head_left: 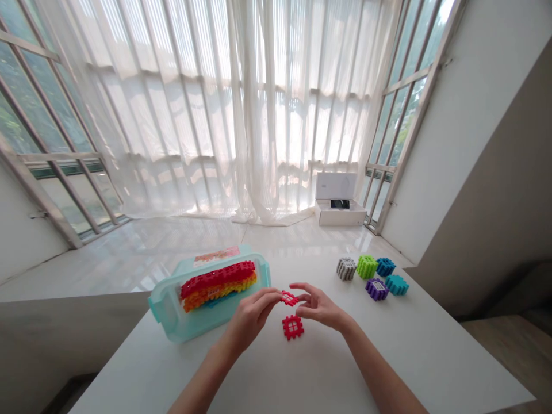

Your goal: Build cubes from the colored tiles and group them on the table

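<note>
My left hand (252,315) pinches a red interlocking building tile (288,298) with notched edges and a window-like grid. To its right, my right hand (321,307) has its fingers spread and curved; their tips come close to the held tile, and I cannot tell whether they touch it. Just below both hands, a second red tile (293,327) lies flat on the white table (310,379). Left of my left hand stands a pale turquoise plastic box (194,332) with rows of red (219,277), orange and yellow tiles and some blue ones on it.
Several assembled cubes and stacks stand on the right: grey (346,268), lime green (367,267), purple (376,290), dark blue (385,266) and teal (397,284). Behind, a white open box (340,216) bearing a phone (340,204) rests on the sill before a sheer curtain (259,115).
</note>
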Demonstrator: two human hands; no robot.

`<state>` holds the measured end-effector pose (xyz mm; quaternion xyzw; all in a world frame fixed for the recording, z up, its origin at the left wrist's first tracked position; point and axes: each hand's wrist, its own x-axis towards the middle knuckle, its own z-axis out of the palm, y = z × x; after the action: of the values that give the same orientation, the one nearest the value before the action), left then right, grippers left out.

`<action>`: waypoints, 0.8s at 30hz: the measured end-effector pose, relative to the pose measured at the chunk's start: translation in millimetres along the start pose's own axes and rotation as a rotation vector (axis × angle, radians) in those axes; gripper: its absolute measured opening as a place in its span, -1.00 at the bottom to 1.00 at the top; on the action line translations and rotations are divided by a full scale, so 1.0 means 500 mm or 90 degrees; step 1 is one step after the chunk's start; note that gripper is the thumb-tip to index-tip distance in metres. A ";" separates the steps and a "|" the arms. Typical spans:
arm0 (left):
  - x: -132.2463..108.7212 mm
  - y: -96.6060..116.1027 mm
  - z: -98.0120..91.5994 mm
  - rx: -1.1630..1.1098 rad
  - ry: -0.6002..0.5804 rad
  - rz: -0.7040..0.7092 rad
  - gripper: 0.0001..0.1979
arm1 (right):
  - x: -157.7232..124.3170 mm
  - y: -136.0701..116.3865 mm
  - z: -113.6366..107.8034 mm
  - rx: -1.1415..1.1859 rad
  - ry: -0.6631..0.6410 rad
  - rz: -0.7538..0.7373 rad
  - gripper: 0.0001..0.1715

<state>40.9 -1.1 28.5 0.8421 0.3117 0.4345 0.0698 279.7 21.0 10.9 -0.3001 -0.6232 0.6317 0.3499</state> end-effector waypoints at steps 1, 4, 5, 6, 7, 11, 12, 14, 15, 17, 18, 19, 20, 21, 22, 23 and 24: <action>0.003 0.004 0.013 -0.051 -0.007 -0.021 -0.83 | -0.003 -0.002 -0.004 0.026 -0.018 0.006 -0.13; -0.002 0.004 0.043 -0.161 -0.026 -0.077 -0.86 | -0.009 -0.006 -0.014 0.036 -0.070 0.026 -0.21; -0.008 0.001 0.049 -0.182 -0.030 -0.091 -0.86 | -0.010 -0.005 -0.016 0.026 -0.085 0.039 -0.26; -0.014 -0.002 0.054 -0.197 -0.033 -0.104 -0.86 | -0.009 -0.004 -0.018 0.015 -0.098 0.053 -0.29; -0.020 -0.005 0.057 -0.208 -0.038 -0.115 -0.85 | -0.009 -0.002 -0.018 0.005 -0.110 0.068 -0.29; -0.034 -0.011 0.061 -0.220 -0.075 -0.139 -0.82 | -0.007 0.004 -0.019 -0.035 -0.112 0.099 -0.26; -0.035 -0.011 0.060 -0.217 -0.090 -0.142 -0.82 | -0.008 0.003 -0.020 -0.059 -0.102 0.098 -0.28; -0.036 -0.008 0.056 -0.195 -0.123 -0.156 -0.84 | -0.014 -0.004 -0.026 -0.138 -0.071 0.086 -0.32; -0.038 -0.007 0.054 -0.175 -0.141 -0.166 -0.83 | -0.018 -0.009 -0.031 -0.190 -0.051 0.077 -0.36; -0.043 -0.004 0.050 -0.127 -0.177 -0.189 -0.63 | -0.026 -0.017 -0.039 -0.284 -0.011 0.065 -0.43; -0.046 -0.002 0.050 -0.103 -0.192 -0.198 -0.52 | -0.030 -0.020 -0.042 -0.318 0.004 0.067 -0.44; -0.049 -0.002 0.050 -0.082 -0.206 -0.204 -0.44 | -0.032 -0.021 -0.043 -0.341 0.013 0.074 -0.45; -0.052 -0.001 0.052 -0.064 -0.217 -0.208 -0.40 | -0.034 -0.020 -0.042 -0.355 0.017 0.081 -0.44; -0.054 0.000 0.054 -0.051 -0.224 -0.212 -0.40 | -0.034 -0.017 -0.038 -0.365 0.017 0.085 -0.42; -0.056 0.000 0.057 -0.041 -0.228 -0.216 -0.43 | -0.032 -0.014 -0.033 -0.374 0.013 0.086 -0.41; -0.056 0.000 0.060 -0.037 -0.230 -0.218 -0.46 | -0.030 -0.010 -0.026 -0.385 0.007 0.081 -0.39; -0.056 0.000 0.063 -0.037 -0.229 -0.218 -0.49 | -0.027 -0.007 -0.019 -0.396 -0.001 0.074 -0.37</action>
<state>53.3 -12.8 -10.1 0.8384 0.4200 0.2680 0.2213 295.7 15.4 13.2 -0.4276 -0.7686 0.4297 0.2043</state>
